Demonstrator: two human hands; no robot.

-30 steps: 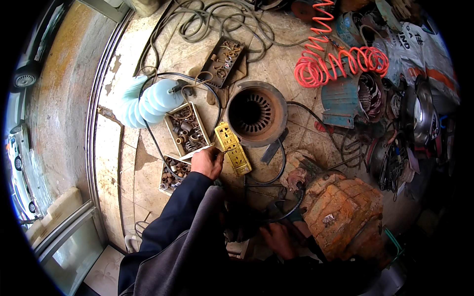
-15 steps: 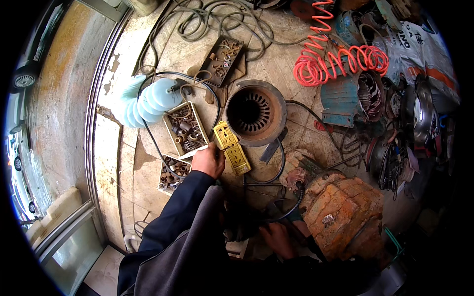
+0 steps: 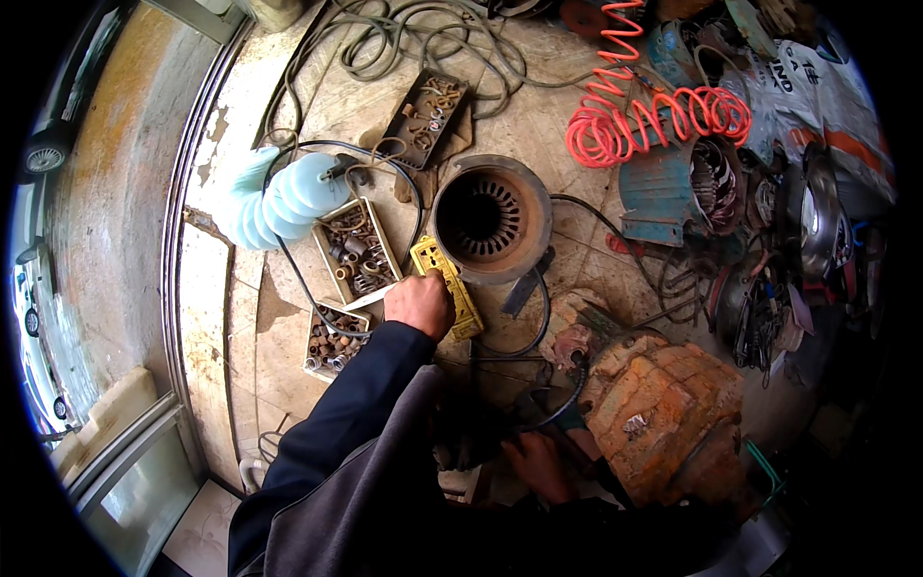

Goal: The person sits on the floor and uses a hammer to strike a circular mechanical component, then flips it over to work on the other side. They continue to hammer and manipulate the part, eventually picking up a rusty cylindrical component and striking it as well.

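Observation:
My left hand (image 3: 420,306) is closed over the middle of a yellow power strip (image 3: 465,314), covering some of its sockets. Its fingertips are hidden, so I cannot make out what they grip. Just beyond the strip stands a round rusty metal housing (image 3: 529,252) with a slotted ring inside. In shadow low in the view is my right hand (image 3: 538,465), near dark things and left of a rusty orange motor casing (image 3: 663,409). Its fingers are too dark to read. A black cable (image 3: 583,385) curves up from near this hand to the casing.
Left of the strip are two boxes of metal fittings (image 3: 358,252), (image 3: 335,338) and a pale blue ribbed tube (image 3: 288,200). A dark tray (image 3: 423,123) of small parts lies farther off. Red coiled hose (image 3: 625,135), a green motor shell (image 3: 657,197) and scrap crowd the right.
My left hand has moved right, from the strip's left edge to over its sockets. The right hand stays about where it was. The whole view has shifted slightly.

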